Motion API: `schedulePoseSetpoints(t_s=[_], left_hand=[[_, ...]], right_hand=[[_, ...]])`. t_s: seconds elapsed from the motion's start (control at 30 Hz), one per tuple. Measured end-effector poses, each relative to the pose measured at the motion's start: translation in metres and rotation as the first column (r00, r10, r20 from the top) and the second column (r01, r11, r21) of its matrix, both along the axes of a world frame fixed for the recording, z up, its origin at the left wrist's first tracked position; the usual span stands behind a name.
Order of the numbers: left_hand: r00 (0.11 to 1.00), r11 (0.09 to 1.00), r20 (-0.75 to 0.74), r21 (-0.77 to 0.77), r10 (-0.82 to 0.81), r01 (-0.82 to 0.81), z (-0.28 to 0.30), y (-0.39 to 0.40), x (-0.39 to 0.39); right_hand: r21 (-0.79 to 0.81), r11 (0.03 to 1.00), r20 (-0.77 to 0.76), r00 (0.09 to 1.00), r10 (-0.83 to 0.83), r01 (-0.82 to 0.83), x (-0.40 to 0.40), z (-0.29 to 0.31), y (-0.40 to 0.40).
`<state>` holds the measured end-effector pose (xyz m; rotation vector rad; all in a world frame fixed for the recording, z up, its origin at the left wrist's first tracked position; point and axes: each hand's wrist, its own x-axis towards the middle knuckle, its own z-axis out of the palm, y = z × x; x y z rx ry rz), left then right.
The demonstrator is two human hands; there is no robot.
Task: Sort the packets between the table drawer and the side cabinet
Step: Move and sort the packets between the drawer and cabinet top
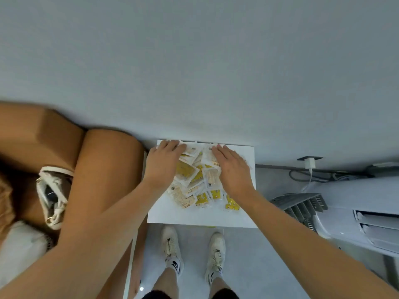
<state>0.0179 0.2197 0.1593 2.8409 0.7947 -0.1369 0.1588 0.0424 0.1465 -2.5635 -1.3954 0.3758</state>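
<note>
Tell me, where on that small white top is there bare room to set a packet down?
The white top is bare along its near edge, between the pile of packets and the shoes. A narrow strip lies free at its right edge, beside the right hand. The middle and far side are crowded, under both the right hand and the left hand.

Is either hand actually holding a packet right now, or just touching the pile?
Neither grips one: left hand and right hand lie flat on the packets.
</note>
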Motion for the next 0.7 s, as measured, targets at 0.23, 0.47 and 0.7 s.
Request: schedulePoseSetpoints(t_s=[0.23, 0.47, 0.7], left_hand=[[0.971, 0.972, 0.091, 0.062, 0.22, -0.226, 0.157, -0.042, -0.105], [0.782, 0.774, 0.153, 0.124, 0.604, -0.621, 0.269, -0.111, -0.272], [0.443, 0.401, 0.239, 0.203, 0.864, -0.893, 0.302, -0.219, -0.463]], right_hand=[[0.099, 0.956, 0.047, 0.961, 0.273, -0.276, -0.062, 0.152, 0.005], [0.182, 0.703, 0.122, 0.725, 0.678, -0.688, -0.185, 0.263, 0.03], [0.219, 0.288, 0.201, 0.332, 0.921, -0.932, -0.373, 0.297, 0.03]])
